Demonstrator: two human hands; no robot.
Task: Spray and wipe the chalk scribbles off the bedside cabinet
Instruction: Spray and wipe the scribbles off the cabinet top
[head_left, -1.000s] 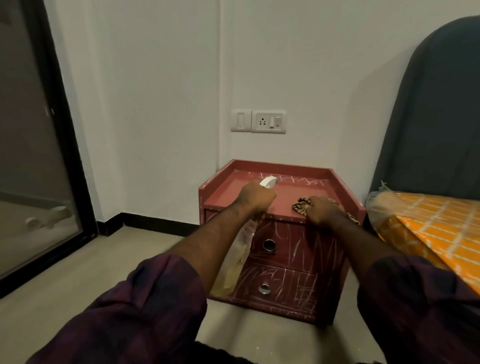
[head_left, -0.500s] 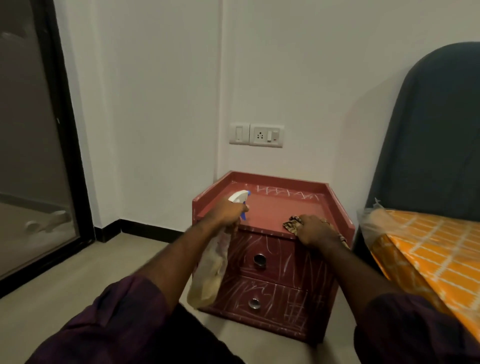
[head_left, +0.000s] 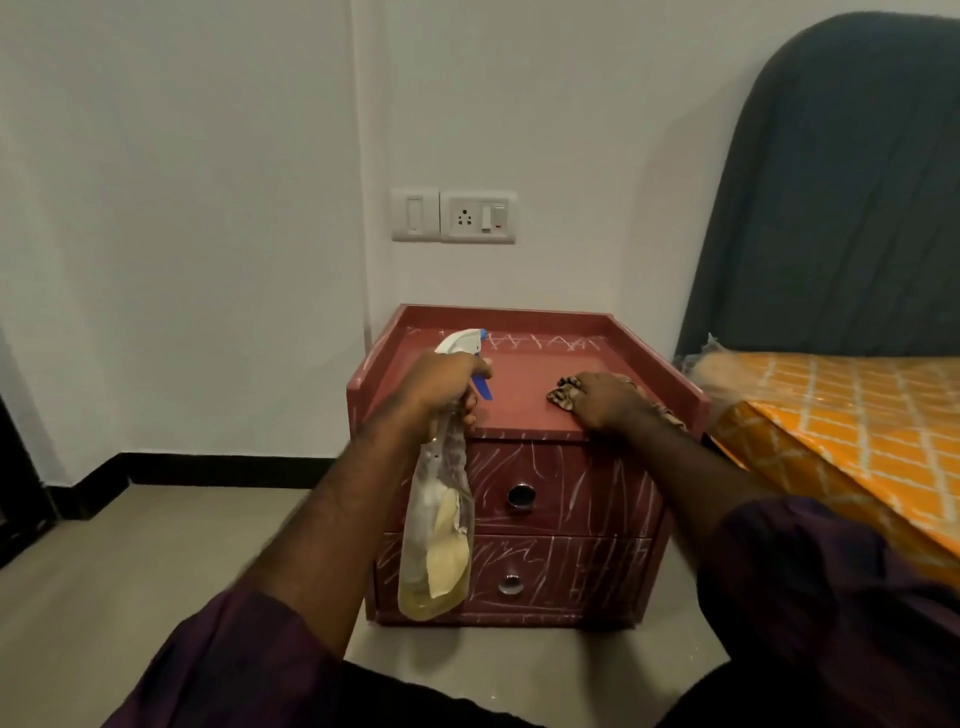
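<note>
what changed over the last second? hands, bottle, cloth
The left hand, gripping the bottle, slid left along the cabinet's front edge, and the blue trigger now shows. Nothing was taken hold of or let go. The right hand stays on the cloth at the top's front right. The chalk marks on the drawers look unchanged.
</note>
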